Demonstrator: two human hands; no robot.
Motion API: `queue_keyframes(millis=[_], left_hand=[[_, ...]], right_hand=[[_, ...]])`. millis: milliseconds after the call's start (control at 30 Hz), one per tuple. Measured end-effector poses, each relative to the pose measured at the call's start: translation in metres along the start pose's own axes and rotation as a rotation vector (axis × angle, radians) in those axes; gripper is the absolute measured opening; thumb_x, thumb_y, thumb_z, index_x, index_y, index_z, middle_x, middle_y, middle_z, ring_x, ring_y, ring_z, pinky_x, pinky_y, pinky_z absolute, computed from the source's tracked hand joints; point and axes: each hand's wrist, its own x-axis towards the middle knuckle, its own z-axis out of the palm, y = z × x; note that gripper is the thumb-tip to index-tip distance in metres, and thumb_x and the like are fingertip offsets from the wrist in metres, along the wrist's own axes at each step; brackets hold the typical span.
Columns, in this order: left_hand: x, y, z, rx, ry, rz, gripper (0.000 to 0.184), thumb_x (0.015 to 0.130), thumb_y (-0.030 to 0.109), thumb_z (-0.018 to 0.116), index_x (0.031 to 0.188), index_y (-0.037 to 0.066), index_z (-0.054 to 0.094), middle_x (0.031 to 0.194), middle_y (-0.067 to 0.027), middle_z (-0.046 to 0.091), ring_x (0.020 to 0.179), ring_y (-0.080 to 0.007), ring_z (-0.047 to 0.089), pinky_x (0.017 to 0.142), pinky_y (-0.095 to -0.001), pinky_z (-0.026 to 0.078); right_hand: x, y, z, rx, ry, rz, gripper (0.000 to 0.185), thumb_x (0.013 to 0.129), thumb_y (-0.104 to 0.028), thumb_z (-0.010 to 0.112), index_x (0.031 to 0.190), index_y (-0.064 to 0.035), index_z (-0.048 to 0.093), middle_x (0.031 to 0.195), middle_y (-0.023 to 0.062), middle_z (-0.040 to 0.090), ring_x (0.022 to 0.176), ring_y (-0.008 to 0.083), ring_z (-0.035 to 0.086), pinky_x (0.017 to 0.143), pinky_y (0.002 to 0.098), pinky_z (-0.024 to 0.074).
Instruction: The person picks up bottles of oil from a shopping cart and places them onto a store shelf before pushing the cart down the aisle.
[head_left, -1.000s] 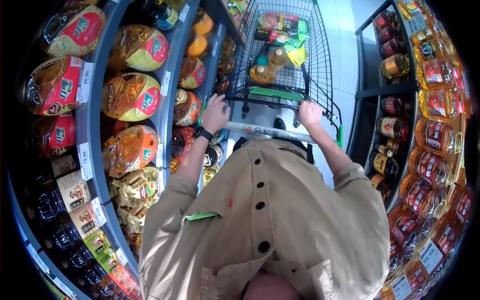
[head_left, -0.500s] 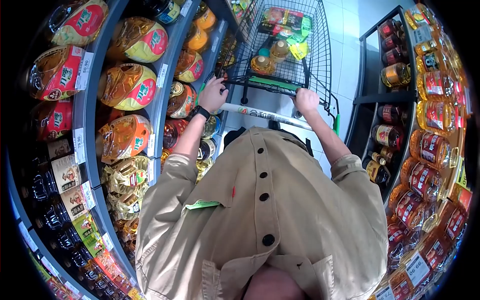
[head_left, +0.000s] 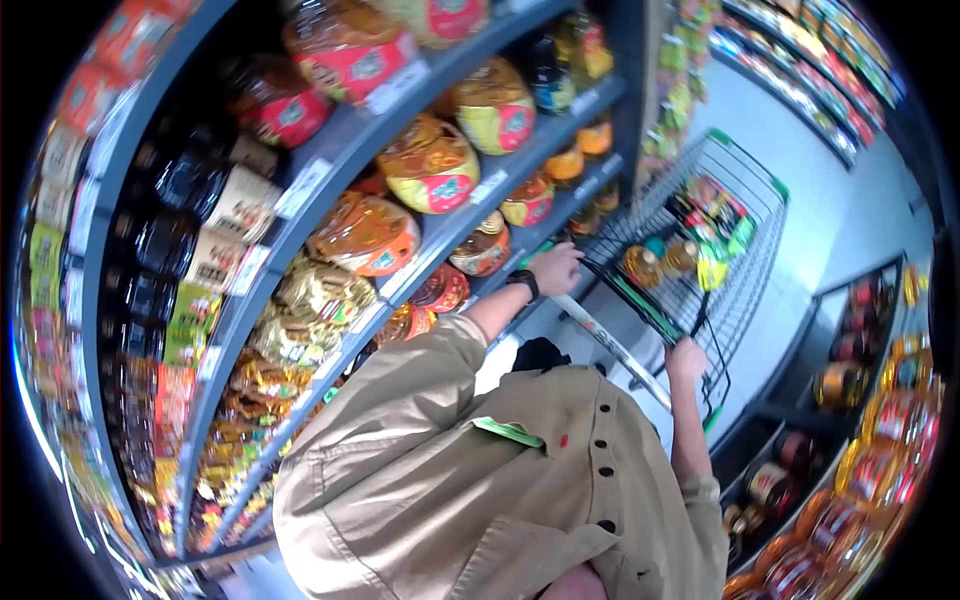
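Note:
A wire shopping cart (head_left: 740, 310) with green corners stands ahead of me, its white push bar (head_left: 610, 340) running slantwise between my arms. My left hand (head_left: 556, 270), a dark watch on its wrist, is curled over the cart's left end by the bar and a green corner. On the right side, my right hand (head_left: 686, 358) is closed around the cart's rear frame, just above the bar. Inside the basket lie two bottles of golden oil, one of them an oil bottle (head_left: 642, 266) near the rear, along with several colourful packets (head_left: 715, 205) and a yellow-green bag (head_left: 712, 272).
Tall shelves (head_left: 340, 170) of large oil bottles with price tags rise close on my left. To the right stand a dark rack (head_left: 800, 420) of bottles and rows of oil jugs (head_left: 830, 530). Pale tiled floor (head_left: 790, 120) leads to a further shelf (head_left: 800, 70) of packaged goods.
The view has swung to the left and tilted, so the cart now appears further right and slanted. More left shelving shows. Both hands keep their places on the cart.

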Motion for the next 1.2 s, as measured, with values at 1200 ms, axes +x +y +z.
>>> queue_keyframes(millis=[1200], left_hand=[[0.002,0.019,-0.016,-0.015,-0.074,-0.07,0.021,0.085,0.022,0.062,0.086,0.005,0.075,0.138,-0.0064,0.06,0.137,-0.0291,0.045,0.108,-0.0391,0.045]], right_hand=[[0.001,0.003,-0.006,0.056,0.062,-0.02,0.026,0.071,-0.031,0.082,0.079,-0.008,0.072,0.076,0.0141,0.072,0.071,0.034,0.071,0.064,0.0428,0.057]])
